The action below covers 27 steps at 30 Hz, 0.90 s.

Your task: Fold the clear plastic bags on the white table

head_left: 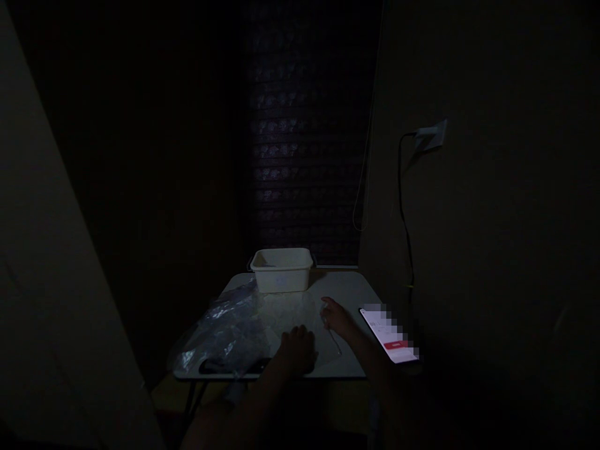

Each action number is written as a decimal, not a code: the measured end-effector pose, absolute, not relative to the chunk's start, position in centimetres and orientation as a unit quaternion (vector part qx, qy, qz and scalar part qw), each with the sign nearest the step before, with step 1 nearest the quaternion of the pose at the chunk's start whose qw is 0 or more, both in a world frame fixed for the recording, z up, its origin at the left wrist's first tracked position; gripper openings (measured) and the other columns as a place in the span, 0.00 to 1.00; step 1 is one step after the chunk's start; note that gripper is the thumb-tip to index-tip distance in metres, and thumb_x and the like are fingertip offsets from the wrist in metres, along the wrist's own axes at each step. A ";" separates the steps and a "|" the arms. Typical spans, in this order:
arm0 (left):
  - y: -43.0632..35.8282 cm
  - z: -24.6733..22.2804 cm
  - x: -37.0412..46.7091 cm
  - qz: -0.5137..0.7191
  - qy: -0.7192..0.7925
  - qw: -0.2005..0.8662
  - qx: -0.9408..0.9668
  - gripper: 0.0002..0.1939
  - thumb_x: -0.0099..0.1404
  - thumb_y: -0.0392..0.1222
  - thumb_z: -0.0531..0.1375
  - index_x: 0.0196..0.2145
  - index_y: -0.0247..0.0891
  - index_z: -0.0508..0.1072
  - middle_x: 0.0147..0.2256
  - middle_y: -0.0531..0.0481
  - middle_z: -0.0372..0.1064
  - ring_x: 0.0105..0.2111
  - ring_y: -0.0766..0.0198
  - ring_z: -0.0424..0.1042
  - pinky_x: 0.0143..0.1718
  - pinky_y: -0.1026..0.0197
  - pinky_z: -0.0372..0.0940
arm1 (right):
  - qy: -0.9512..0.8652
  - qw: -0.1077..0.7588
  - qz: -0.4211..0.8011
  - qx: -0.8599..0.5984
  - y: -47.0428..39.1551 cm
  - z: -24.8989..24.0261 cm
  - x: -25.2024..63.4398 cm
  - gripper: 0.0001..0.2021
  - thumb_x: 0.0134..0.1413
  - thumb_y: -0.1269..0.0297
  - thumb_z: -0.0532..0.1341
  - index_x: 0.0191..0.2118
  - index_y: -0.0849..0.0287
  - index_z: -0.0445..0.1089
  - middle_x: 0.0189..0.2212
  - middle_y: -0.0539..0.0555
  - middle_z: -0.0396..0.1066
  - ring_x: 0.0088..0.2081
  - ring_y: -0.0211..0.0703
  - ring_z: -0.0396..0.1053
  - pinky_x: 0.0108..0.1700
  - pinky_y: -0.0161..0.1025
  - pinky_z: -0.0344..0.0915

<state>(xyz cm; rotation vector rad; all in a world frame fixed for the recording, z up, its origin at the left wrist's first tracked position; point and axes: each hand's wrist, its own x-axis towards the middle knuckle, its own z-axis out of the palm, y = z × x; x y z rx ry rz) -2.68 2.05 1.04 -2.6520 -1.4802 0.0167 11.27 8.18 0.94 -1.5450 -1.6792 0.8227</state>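
Really dark in here, so the clear plastic [325, 342] is tricky to make out: it's a thin, see-through sheet or bag (can't tell which) lying on the white-topped table [356, 282], spread between and ahead of the two hands. You mostly catch it by a faint grey sheen and one bright, slightly wavy line trailing down toward the near edge from the right hand [334, 314]. That hand looks to have a bit of it pinched between thumb and fingers, with a pale, glassy bunch showing there. The left hand [299, 350] is palm down with bent fingers by the near edge; can't tell if it's gripping any plastic or just resting on it. Over on the left there's a crinkled, shiny plastic heap [229, 334], a white tub [284, 279] stands at the back, and a lit phone [387, 334] lies on the right.
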 end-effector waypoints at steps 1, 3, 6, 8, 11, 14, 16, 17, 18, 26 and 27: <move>2.1 1.0 -2.7 0.001 -0.486 0.053 -0.872 0.19 0.54 0.48 0.42 0.41 0.36 0.53 0.43 0.41 0.51 0.42 0.55 0.53 0.34 0.52 0.53 | -0.641 0.361 0.335 -0.589 8.1 0.9 11.2 0.21 0.42 0.73 0.44 0.47 0.59 0.48 0.28 0.51 0.62 0.18 0.29 0.59 0.20 0.27 0.57; 2.1 0.9 -2.7 -0.007 -0.485 0.056 -0.873 0.18 0.54 0.48 0.42 0.41 0.36 0.54 0.42 0.41 0.52 0.41 0.55 0.53 0.34 0.52 0.53 | -0.629 0.378 0.377 -0.565 8.0 0.8 11.0 0.23 0.41 0.73 0.45 0.48 0.58 0.45 0.29 0.51 0.62 0.17 0.28 0.58 0.19 0.27 0.56; 1.9 1.0 -2.7 -0.006 -0.486 0.056 -0.872 0.18 0.54 0.47 0.42 0.41 0.36 0.54 0.43 0.41 0.51 0.42 0.55 0.52 0.35 0.51 0.52 | -0.643 0.377 0.413 -0.524 7.8 0.8 10.7 0.28 0.38 0.75 0.45 0.50 0.55 0.41 0.31 0.50 0.62 0.17 0.27 0.57 0.18 0.27 0.56; 1.8 1.2 -2.7 0.006 -0.485 0.050 -0.873 0.18 0.54 0.48 0.41 0.40 0.36 0.54 0.43 0.41 0.51 0.42 0.54 0.52 0.36 0.50 0.51 | -0.654 0.368 0.415 -0.514 7.6 0.8 10.7 0.30 0.36 0.77 0.45 0.50 0.54 0.40 0.32 0.49 0.62 0.17 0.27 0.57 0.17 0.26 0.55; 1.8 1.3 -2.7 0.014 -0.488 0.046 -0.872 0.19 0.54 0.48 0.41 0.41 0.37 0.53 0.43 0.41 0.51 0.43 0.54 0.51 0.36 0.50 0.51 | -0.661 0.355 0.398 -0.528 7.7 0.6 10.7 0.29 0.36 0.77 0.45 0.49 0.55 0.42 0.31 0.49 0.62 0.17 0.27 0.58 0.18 0.25 0.56; 1.8 1.2 -2.7 0.007 -0.489 0.043 -0.871 0.20 0.54 0.48 0.42 0.42 0.36 0.52 0.44 0.40 0.49 0.43 0.54 0.51 0.36 0.50 0.51 | -0.660 0.346 0.369 -0.555 8.1 0.3 11.0 0.25 0.37 0.78 0.45 0.47 0.57 0.47 0.30 0.50 0.63 0.19 0.28 0.58 0.19 0.25 0.56; 1.8 1.1 -2.7 0.001 -0.484 0.040 -0.874 0.19 0.54 0.48 0.42 0.42 0.36 0.53 0.44 0.40 0.49 0.43 0.54 0.51 0.36 0.51 0.51 | -0.659 0.340 0.350 -0.572 8.4 0.1 11.2 0.23 0.38 0.78 0.45 0.45 0.58 0.50 0.29 0.50 0.63 0.19 0.28 0.58 0.19 0.25 0.55; 1.8 1.1 -2.8 -0.002 -0.482 0.040 -0.875 0.19 0.54 0.48 0.42 0.42 0.36 0.53 0.44 0.40 0.50 0.43 0.54 0.51 0.36 0.51 0.52 | -0.659 0.337 0.345 -0.578 8.4 0.1 11.3 0.22 0.38 0.78 0.44 0.44 0.58 0.51 0.28 0.50 0.63 0.18 0.28 0.58 0.19 0.25 0.55; 1.9 1.1 -2.8 -0.004 -0.479 0.039 -0.877 0.19 0.54 0.48 0.42 0.42 0.36 0.53 0.45 0.40 0.50 0.43 0.54 0.51 0.36 0.51 0.52 | -0.657 0.334 0.342 -0.584 8.5 0.0 11.4 0.21 0.38 0.78 0.45 0.43 0.59 0.53 0.28 0.50 0.63 0.18 0.28 0.58 0.18 0.25 0.55; 1.8 1.5 -2.8 0.000 -0.438 0.005 -0.899 0.23 0.52 0.49 0.45 0.44 0.36 0.51 0.47 0.40 0.47 0.46 0.54 0.48 0.38 0.51 0.50 | -0.639 0.319 0.363 -0.599 8.5 0.0 11.7 0.19 0.38 0.77 0.46 0.41 0.59 0.56 0.23 0.49 0.63 0.17 0.28 0.59 0.18 0.26 0.54; 1.7 1.5 -2.7 -0.001 -0.432 -0.001 -0.902 0.24 0.51 0.49 0.45 0.45 0.36 0.51 0.47 0.40 0.47 0.46 0.54 0.47 0.39 0.52 0.50 | -0.632 0.312 0.371 -0.605 8.5 -0.1 11.7 0.19 0.38 0.76 0.46 0.42 0.59 0.55 0.22 0.49 0.63 0.16 0.29 0.59 0.18 0.26 0.55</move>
